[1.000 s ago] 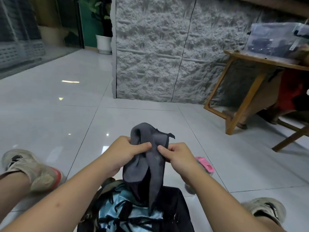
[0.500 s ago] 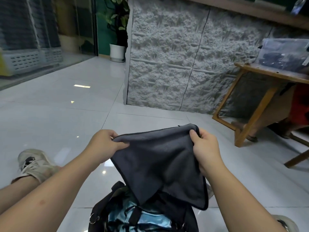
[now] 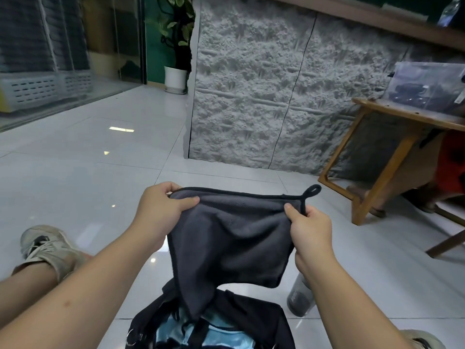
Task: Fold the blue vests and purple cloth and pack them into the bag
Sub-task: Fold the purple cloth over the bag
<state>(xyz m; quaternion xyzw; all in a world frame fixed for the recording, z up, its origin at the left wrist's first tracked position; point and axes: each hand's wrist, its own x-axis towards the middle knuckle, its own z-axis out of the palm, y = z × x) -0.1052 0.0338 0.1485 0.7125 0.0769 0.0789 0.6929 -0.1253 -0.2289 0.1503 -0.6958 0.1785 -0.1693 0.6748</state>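
Note:
A dark greyish-purple cloth (image 3: 234,243) with black edging and a hanging loop is stretched out in the air in front of me. My left hand (image 3: 161,212) pinches its upper left corner and my right hand (image 3: 309,227) pinches its upper right corner beside the loop. The cloth's lower tip hangs down into the open black bag (image 3: 254,321) on the floor between my legs. Light blue vest fabric (image 3: 226,336) with black straps lies inside the bag.
A grey bottle (image 3: 299,298) stands on the white tiled floor just right of the bag, behind my right forearm. My shoes (image 3: 47,248) rest on either side. A wooden table (image 3: 392,157) stands at the right, a stone-textured wall ahead, a potted plant (image 3: 176,76) beyond.
The cloth went from bunched between my hands to spread wide. My hands moved apart along its top edge, and the loop now shows at the right corner.

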